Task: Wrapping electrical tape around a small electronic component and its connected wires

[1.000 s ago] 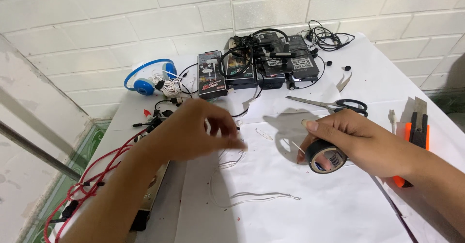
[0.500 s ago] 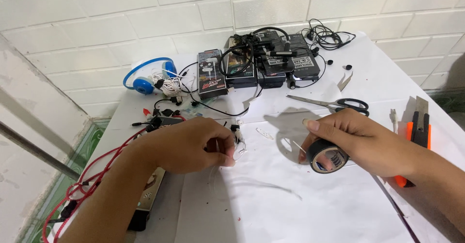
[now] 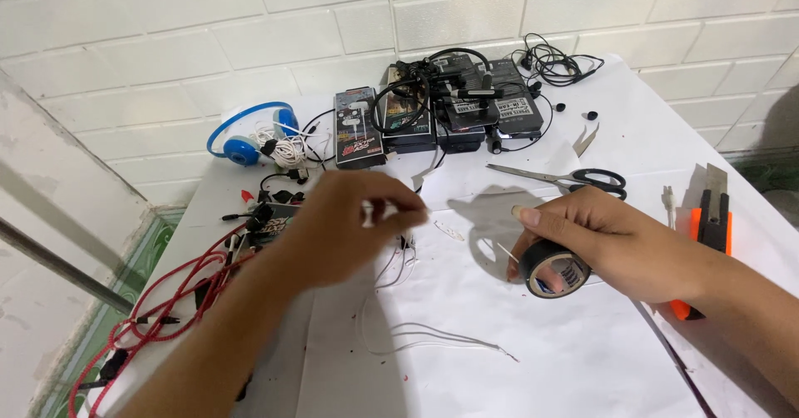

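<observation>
My left hand (image 3: 345, 226) hovers over the middle of the table (image 3: 583, 360), its fingers (image 3: 408, 210) drawn together into a pinch. They seem to nip the end of a thin white wire (image 3: 391, 264); motion blur hides the contact itself, so I cannot tell for certain. My right hand (image 3: 620, 243) is wrapped around a roll of black tape (image 3: 556, 270), thumb along the top and fingers curled over the far side, gripping it firmly.

Half a second back the left hand lay lower and flatter, close to the white sheet; now it is raised and its pinch sits further right, nearer the tape. The right hand and the roll have barely shifted.

The roll stands on edge, just above the sheet, tilted slightly, and its open core faces me and a little leftward. The wire hangs down from the pinch, then loops; a second strand (image 3: 433, 335) lies along the sheet below, its long axis running left to right, the bare tip pointing right.

Beyond the hands, scissors (image 3: 574, 176) lie with black handles to the right and blades pointing left. An orange utility knife (image 3: 707, 226) rests at the table's right edge, red cable (image 3: 158, 318) coils at the left, and blue headphones (image 3: 250, 139) sit near the wall.
</observation>
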